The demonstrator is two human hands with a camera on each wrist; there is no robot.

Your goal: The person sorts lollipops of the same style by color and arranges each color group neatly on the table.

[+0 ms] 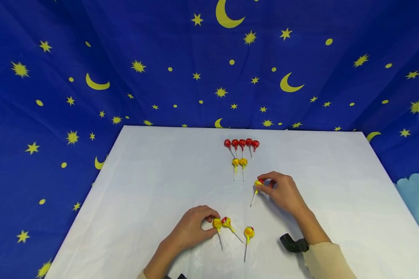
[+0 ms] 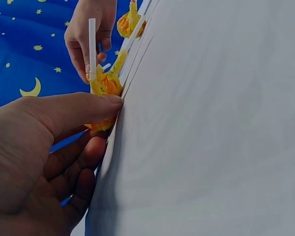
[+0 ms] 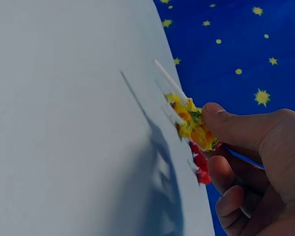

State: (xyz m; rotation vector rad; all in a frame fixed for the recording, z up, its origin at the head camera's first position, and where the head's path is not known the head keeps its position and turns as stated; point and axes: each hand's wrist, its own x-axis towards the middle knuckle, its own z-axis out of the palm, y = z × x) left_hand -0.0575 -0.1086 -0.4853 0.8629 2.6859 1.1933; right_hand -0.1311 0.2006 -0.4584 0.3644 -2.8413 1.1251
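My left hand (image 1: 193, 228) pinches a yellow lollipop (image 1: 217, 223) by its wrapped head, low over the white table; its stick points toward me. Touching or just beside it is a yellow-and-red lollipop (image 1: 226, 221), and another yellow-and-red lollipop (image 1: 249, 232) lies a bit to the right. Farther forward, my right hand (image 1: 283, 192) holds a yellow-and-red lollipop (image 1: 258, 183) between thumb and fingers, its stick slanting down toward me. In the right wrist view this lollipop's head (image 3: 199, 129) appears above its shadow on the table.
Toward the back of the white table (image 1: 153, 170), several red lollipops (image 1: 242, 143) lie in a row. Two yellow lollipops (image 1: 243, 162) lie side by side just in front of them. A blue cloth (image 1: 181, 89) with moons and stars hangs behind the table.
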